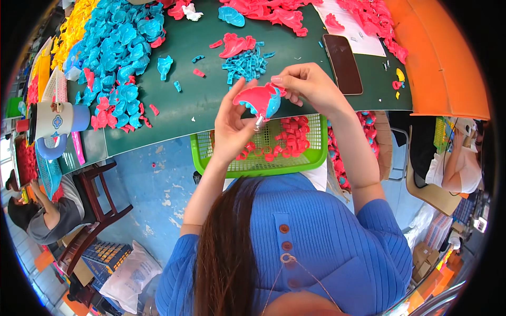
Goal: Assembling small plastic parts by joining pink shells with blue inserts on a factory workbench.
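Note:
Between my hands, above the table's near edge, is a curved pink-and-blue plastic piece (247, 97) with a jagged rim. My left hand (230, 124) has its fingers and thumb closed around the left side of it. A small silvery bit (259, 122) shows by the left thumb. My right hand (308, 87) pinches the piece's right end between thumb and forefinger. Just beyond my hands lie a heap of small blue plastic parts (245, 64) and a pink curved piece (236, 45). Under the piece, a green basket (258, 171) holds several pink rings (292, 138).
A big heap of blue shells (118, 42) covers the table's left, with yellow pieces (79, 26) behind. A phone (342, 64) lies right of my hands, beside an orange bin (440, 58). At far left stands a mug (60, 118). Other people sit at both sides.

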Motion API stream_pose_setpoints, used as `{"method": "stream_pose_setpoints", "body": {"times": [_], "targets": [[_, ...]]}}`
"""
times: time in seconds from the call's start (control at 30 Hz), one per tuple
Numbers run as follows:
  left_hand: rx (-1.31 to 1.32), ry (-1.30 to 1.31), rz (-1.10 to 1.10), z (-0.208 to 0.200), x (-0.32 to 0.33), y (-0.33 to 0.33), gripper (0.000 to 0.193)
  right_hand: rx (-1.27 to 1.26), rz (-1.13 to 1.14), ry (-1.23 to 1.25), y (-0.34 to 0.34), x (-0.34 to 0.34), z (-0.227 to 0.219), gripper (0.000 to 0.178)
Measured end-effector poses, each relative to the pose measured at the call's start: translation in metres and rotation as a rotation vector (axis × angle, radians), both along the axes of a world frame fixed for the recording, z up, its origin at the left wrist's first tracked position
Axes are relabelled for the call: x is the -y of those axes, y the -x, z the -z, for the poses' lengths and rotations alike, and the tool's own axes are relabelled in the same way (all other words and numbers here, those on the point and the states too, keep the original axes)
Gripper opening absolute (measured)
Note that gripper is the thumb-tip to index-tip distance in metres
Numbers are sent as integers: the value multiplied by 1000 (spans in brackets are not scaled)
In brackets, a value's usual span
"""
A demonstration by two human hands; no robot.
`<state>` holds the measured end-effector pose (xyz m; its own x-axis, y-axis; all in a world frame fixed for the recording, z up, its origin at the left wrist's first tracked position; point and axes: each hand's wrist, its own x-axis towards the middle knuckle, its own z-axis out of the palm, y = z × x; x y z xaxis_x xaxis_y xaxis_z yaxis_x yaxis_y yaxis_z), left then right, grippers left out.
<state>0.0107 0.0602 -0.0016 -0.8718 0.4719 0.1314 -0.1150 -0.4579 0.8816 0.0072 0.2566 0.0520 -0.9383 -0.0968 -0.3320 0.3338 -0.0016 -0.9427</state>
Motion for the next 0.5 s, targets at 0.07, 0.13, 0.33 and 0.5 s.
{"method": "stream_pose_setpoints", "body": {"times": [0.07,0.13,0.33,0.5], "targets": [[-40,13,-46,-4,-5,-4,77,-25,23,1,-4,3,3,26],[-76,8,-137,-4,-11,-6,78,-49,48,0,-8,6,7,26],[-68,28,-212,3,-2,-6,72,-319,372,-331,-22,4,18,24],[-49,13,-218,6,3,-3,71,-562,311,-1234,-35,-24,37,28]]}}
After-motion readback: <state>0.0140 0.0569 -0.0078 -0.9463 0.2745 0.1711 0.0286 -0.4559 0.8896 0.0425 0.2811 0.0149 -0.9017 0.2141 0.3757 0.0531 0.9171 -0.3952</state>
